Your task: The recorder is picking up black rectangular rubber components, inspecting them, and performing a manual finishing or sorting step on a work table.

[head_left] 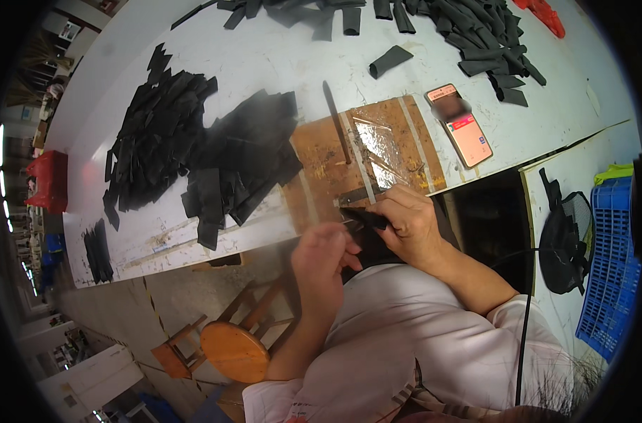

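My right hand (409, 222) pinches a small piece of black fabric (370, 221) at the table's near edge, just before a brown board. Close on its left, my left hand (324, 257) is curled and slightly blurred. A thin shiny sliver shows by its fingertips; whether the fingers grip it or something else is hard to make out. On the brown board (321, 151) lies a long dark thin rod (337, 123), and clear tape or film shines beside it. Flat black fabric pieces (247, 151) overlap the board's left side.
A larger heap of black strips (162, 134) spreads leftward, with a small stack (98, 252) at the corner. Rolled black tubes (479, 35) pile at the far right. A lit phone (462, 127) lies right of the board. A blue basket (610, 268) and wooden stool (235, 351) stand nearby.
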Demonstrator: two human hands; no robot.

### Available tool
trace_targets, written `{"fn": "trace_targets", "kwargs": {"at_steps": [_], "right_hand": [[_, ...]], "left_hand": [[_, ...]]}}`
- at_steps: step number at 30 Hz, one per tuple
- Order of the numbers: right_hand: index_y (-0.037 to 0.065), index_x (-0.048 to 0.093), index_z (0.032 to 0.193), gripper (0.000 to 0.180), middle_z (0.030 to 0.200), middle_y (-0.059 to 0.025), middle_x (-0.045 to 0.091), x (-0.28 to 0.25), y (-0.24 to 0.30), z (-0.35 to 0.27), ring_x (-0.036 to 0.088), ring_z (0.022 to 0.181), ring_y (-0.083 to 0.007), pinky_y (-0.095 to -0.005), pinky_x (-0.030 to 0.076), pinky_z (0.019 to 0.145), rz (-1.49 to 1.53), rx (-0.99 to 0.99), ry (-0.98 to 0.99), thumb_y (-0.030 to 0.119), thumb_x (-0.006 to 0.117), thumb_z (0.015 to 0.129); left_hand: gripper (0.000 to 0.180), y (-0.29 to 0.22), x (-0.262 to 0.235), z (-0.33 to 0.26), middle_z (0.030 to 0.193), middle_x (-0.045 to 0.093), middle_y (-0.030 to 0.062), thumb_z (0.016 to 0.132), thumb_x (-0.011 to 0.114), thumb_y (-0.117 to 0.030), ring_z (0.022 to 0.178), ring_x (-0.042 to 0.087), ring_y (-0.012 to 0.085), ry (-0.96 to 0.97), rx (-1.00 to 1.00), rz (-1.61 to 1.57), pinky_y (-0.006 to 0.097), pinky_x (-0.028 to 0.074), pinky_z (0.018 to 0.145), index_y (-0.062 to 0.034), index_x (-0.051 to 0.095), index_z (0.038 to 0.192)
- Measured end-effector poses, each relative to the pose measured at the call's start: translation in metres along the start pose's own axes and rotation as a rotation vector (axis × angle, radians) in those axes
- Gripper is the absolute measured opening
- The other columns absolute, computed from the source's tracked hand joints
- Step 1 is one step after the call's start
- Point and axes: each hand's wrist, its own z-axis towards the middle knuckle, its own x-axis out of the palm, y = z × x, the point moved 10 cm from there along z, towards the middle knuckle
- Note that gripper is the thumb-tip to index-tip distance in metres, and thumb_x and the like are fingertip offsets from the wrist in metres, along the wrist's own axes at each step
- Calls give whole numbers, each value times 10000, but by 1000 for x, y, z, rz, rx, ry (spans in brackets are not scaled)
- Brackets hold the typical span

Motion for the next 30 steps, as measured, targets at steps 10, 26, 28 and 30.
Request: {"fn": "trace_targets", "kwargs": {"at_steps": [10, 26, 28, 30], "right_hand": [[23, 527, 671, 147, 622, -47, 415, 7, 24, -17, 440, 570, -198, -306, 382, 484, -289, -357, -5, 42, 571, 532], [-7, 557, 898, 219, 779, -128, 513, 11, -1, -12, 530, 611, -225, -284, 431, 519, 291, -10, 148, 24, 615, 689], [-12, 541, 844, 167, 773, -135, 500, 20, 13, -12, 528, 623, -264, -316, 437, 519, -43, -122, 186, -25, 582, 683], [-9, 527, 813, 156, 769, -138, 487, 25, 23, -11, 525, 634, -284, -339, 437, 520, -64, -184, 157, -44, 575, 668]], "left_hand": [[133, 27, -6, 0, 735, 550, 84, 792, 513, -76, 638, 550, 134, -75, -243, -2, 216, 429, 421, 20, 524, 883], [104, -22, 23, -9, 611, 550, 61, 709, 582, 36, 489, 512, 99, -169, 548, 872, 224, 422, 464, -1, 551, 801], [65, -24, 18, -10, 710, 618, 74, 741, 573, 11, 592, 578, 76, -244, 569, 974, 198, 445, 486, 22, 571, 805], [73, -21, -2, -6, 665, 604, 61, 732, 581, 13, 521, 552, 82, -337, 540, 756, 183, 409, 433, -5, 565, 801]]}}
